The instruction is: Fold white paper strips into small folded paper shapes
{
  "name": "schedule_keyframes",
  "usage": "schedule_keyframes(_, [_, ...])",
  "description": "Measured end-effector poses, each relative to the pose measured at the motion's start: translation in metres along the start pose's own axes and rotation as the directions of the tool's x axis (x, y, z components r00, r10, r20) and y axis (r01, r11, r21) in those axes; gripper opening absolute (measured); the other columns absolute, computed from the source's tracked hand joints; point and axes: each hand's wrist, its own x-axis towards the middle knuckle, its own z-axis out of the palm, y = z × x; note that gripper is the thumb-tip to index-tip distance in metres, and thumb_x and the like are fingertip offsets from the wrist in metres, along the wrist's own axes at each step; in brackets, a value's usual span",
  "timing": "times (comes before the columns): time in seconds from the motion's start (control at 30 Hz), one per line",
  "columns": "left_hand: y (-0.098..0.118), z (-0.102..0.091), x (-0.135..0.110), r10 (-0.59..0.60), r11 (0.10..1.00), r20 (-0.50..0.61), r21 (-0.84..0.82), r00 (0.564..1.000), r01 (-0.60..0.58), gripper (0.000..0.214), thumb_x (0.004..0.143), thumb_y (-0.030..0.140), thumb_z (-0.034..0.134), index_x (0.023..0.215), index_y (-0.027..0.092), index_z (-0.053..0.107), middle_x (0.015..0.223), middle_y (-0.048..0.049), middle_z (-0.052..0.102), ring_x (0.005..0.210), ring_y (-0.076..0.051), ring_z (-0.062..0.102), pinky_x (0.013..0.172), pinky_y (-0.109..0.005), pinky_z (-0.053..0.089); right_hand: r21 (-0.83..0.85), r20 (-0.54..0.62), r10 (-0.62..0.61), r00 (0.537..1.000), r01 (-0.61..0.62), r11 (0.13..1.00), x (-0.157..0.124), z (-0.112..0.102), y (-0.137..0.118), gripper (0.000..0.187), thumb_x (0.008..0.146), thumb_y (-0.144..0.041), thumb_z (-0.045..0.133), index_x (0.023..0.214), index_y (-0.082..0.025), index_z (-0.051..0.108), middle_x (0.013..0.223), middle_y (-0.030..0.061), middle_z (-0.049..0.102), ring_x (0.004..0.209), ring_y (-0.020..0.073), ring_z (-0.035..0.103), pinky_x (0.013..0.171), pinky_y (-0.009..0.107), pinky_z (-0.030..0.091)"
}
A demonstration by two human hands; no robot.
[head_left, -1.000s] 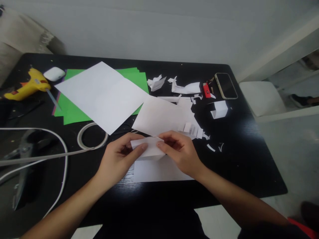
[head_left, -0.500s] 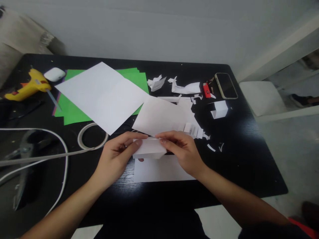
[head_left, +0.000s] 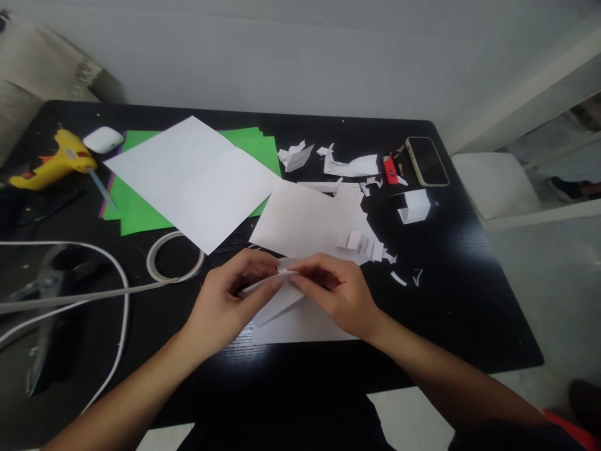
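Observation:
Both hands meet over the near middle of a black table. My left hand and my right hand pinch a small folded piece of white paper between fingertips; it is tilted, nearly edge-on. Under the hands lies a flat white sheet. Just beyond them rests another white sheet with cut, folded tabs at its right edge.
A large white sheet lies over green paper. A yellow glue gun and a white case sit at far left, white cable at left. Paper scraps, a red lighter, a phone and a small folded paper are at right.
The folded paper was held flat facing me; both hands have turned and pressed it so that it now tilts edge-on. Hands moved slightly nearer and lower.

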Motion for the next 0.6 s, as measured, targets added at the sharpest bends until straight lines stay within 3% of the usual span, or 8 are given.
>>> schedule_keyframes(0.17, [-0.0021,0.0024,-0.0007,0.035,0.999,0.018,0.017,0.999,-0.035,0.01,0.093,0.027,0.072,0.1,0.02,0.071,0.083,-0.0014,0.073,0.072,-0.014,0.068,0.068,-0.026,0.057,-0.034,-0.001,-0.032,0.999,0.032,0.999,-0.0021,0.0016,0.0014,0.016,0.09,-0.028,0.077,0.106,-0.024,0.077,0.096,0.0035,0.078,0.088,0.0183,0.075,0.08,0.033,0.063])
schedule_keyframes(0.3, [-0.0029,0.0016,-0.0003,-0.064,0.995,0.046,-0.077,0.997,0.068,0.009,0.092,0.027,0.072,0.092,0.02,0.068,0.075,0.0014,0.066,0.065,-0.011,0.059,0.059,-0.022,0.048,0.067,-0.049,0.057,0.997,-0.053,0.996,0.0002,-0.0007,0.0026,0.021,0.084,-0.029,0.083,0.101,-0.023,0.074,0.092,0.0026,0.075,0.089,0.0169,0.074,0.08,0.03,0.062])
schedule_keyframes(0.47, [-0.0048,-0.0011,0.0012,-0.138,0.981,0.077,-0.128,0.987,0.147,0.011,0.093,0.03,0.071,0.09,0.02,0.067,0.072,0.0034,0.058,0.066,-0.01,0.052,0.059,-0.021,0.042,0.132,0.03,0.156,0.987,-0.159,0.979,0.0034,-0.0026,0.0031,0.031,0.076,-0.035,0.089,0.099,-0.021,0.073,0.103,0.0061,0.078,0.097,0.0197,0.074,0.084,0.033,0.062])
schedule_keyframes(0.6, [-0.003,0.0009,0.0014,-0.118,0.987,0.088,-0.103,0.989,0.127,0.012,0.094,0.031,0.069,0.092,0.02,0.067,0.073,0.0029,0.058,0.066,-0.01,0.052,0.059,-0.021,0.042,0.129,-0.003,0.175,0.985,-0.173,0.976,0.0026,-0.0017,0.0034,0.026,0.075,-0.035,0.09,0.089,-0.02,0.074,0.088,0.0037,0.078,0.081,0.0176,0.074,0.074,0.031,0.061])
